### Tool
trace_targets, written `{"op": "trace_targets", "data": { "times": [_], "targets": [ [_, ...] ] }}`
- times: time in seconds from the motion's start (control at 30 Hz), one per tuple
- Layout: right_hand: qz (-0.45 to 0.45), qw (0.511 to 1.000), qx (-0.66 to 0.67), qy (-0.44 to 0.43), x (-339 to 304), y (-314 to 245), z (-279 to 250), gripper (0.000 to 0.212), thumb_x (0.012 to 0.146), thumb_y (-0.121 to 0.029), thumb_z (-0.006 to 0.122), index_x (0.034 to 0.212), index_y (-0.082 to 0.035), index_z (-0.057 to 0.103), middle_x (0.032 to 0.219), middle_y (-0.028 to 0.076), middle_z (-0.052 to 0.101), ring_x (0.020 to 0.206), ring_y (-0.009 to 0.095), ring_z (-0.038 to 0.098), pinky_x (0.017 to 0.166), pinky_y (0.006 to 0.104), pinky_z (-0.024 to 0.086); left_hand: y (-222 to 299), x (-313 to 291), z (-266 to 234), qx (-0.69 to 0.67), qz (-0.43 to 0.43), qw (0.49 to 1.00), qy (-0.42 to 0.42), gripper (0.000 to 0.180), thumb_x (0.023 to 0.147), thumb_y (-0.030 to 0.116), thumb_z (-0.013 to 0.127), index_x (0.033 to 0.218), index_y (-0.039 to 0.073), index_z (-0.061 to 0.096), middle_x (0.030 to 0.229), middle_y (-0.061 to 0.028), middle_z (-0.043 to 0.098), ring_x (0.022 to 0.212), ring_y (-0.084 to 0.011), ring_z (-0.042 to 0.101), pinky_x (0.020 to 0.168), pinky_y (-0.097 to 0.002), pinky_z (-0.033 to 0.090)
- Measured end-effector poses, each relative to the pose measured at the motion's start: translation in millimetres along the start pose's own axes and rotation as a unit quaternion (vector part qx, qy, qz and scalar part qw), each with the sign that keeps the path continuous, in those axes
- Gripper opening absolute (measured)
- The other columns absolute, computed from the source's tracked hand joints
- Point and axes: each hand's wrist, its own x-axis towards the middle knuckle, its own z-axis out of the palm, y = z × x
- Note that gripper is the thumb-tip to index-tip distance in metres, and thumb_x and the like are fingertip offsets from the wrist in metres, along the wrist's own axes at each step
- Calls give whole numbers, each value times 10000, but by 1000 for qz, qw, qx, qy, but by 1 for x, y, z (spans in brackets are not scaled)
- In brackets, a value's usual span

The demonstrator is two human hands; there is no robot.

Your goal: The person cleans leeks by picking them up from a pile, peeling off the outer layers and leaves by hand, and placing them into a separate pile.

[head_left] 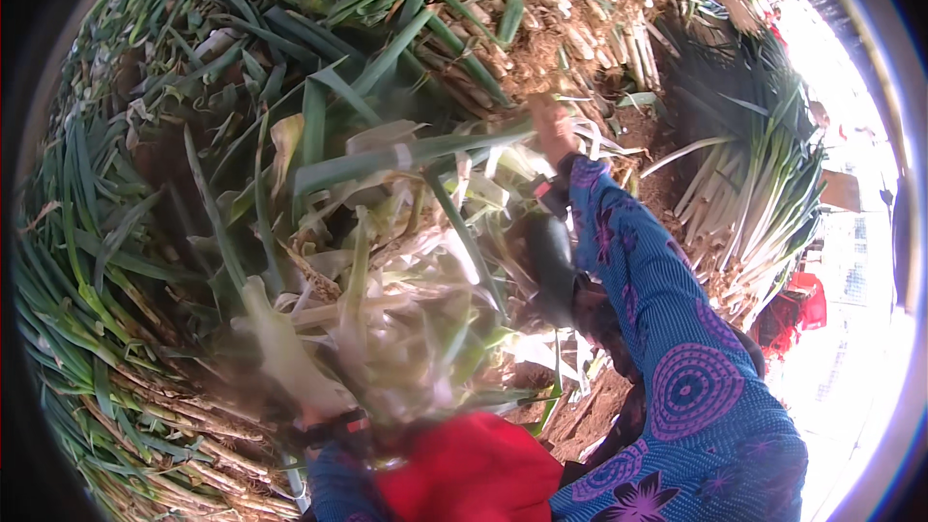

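My right hand (553, 130) reaches far forward with its fingers closed. A long leek (416, 153) runs leftward from it, its broad green leaf hanging over the peelings. My left hand (327, 404) is low in the view, just past a dark wristband, and smeared by motion. A pale, broad leek piece (280, 333) stands up beside it; whether the fingers hold it cannot be seen. Between my hands lies a loose heap of stripped leek leaves (416, 261), white and light green.
Leeks with rooty white ends (580, 19) are stacked at the far side. More leeks (106, 319) line the left. A bundle of leeks (754, 193) lies on the right, near a red net bag (797, 314). Red cloth (474, 474) covers my lap. Brown soil (590, 420) shows near my feet.
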Motion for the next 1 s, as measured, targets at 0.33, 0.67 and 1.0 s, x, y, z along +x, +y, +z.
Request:
{"op": "trace_targets", "data": {
  "times": [0.33, 0.67, 1.0],
  "targets": [
    [149, 979, 32, -138, -35, -20, 69, 718, 892, -701, 191, 1283, -220, 553, 1197, 161, 615, 1114, 366, 568, 982, 473, 417, -4, 3, -1, 2, -14, 1000, 25, 374, 965, 233, 479, 1276, 25, 509, 1222, -125, 571, 1078, -254, 587, 958, -393, 455],
    [-185, 945, 269, -11, -168, -246, 121, 519, 833, -144, 495, 1341, -45, 450, 1312, 239, 478, 1148, 401, 502, 988, 441, 403, -12, 10, -23, 16, -11, 998, 62, 370, 967, 231, 475, 1269, 23, 515, 1222, -128, 571, 1079, -255, 586, 962, -392, 452],
    [36, 904, 177, -386, -258, -233, 134, 469, 864, -136, 458, 1324, -44, 455, 1292, 214, 483, 1152, 367, 491, 996, 417, 389, -18, -15, -46, 6, -26, 999, 22, 365, 968, 230, 471, 1263, 21, 521, 1222, -131, 571, 1080, -255, 586, 966, -391, 448]
  ]
}}
